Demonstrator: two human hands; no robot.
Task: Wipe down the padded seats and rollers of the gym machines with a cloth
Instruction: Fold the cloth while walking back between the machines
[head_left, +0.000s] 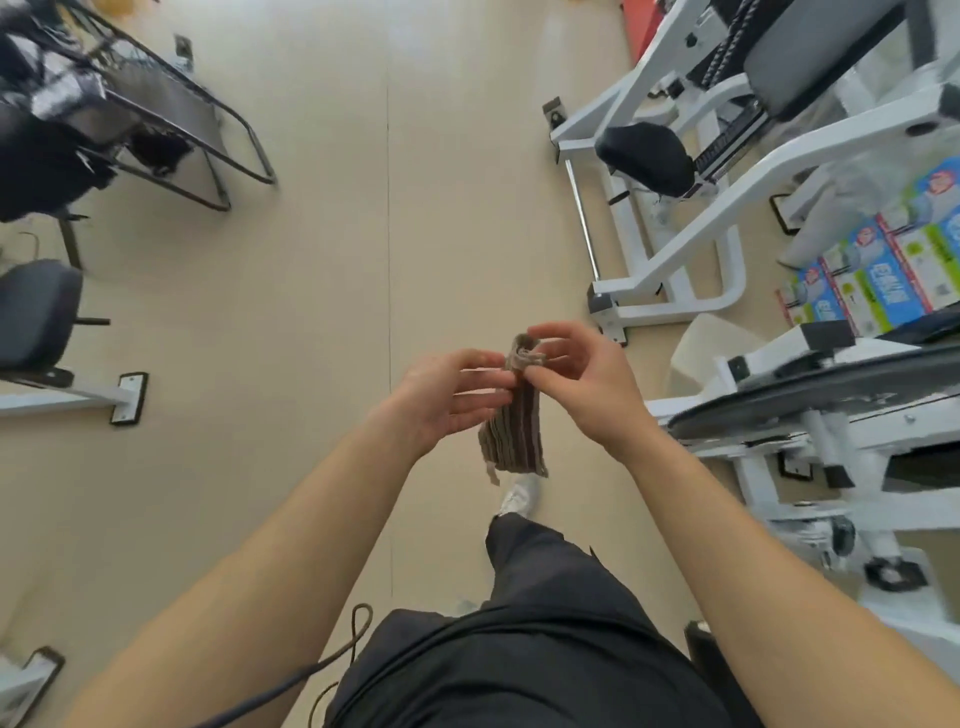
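Note:
A brown-grey cloth (515, 434) hangs bunched in front of me over the beige floor. My right hand (576, 382) pinches its gathered top between thumb and fingers. My left hand (449, 397) touches the cloth's left side with fingers extended. A black padded seat (647, 156) sits on the white machine at the upper right. Another dark padded seat (36, 314) is at the left edge. A long dark pad (810, 389) lies on the white machine close to my right.
White machine frames (675, 280) with floor-bolted feet line the right side. Coloured boxes (883, 270) stand behind them. A dark-framed chair (171, 119) with black clothing is at the upper left. A cable (332, 660) trails by my legs. Open floor runs down the middle.

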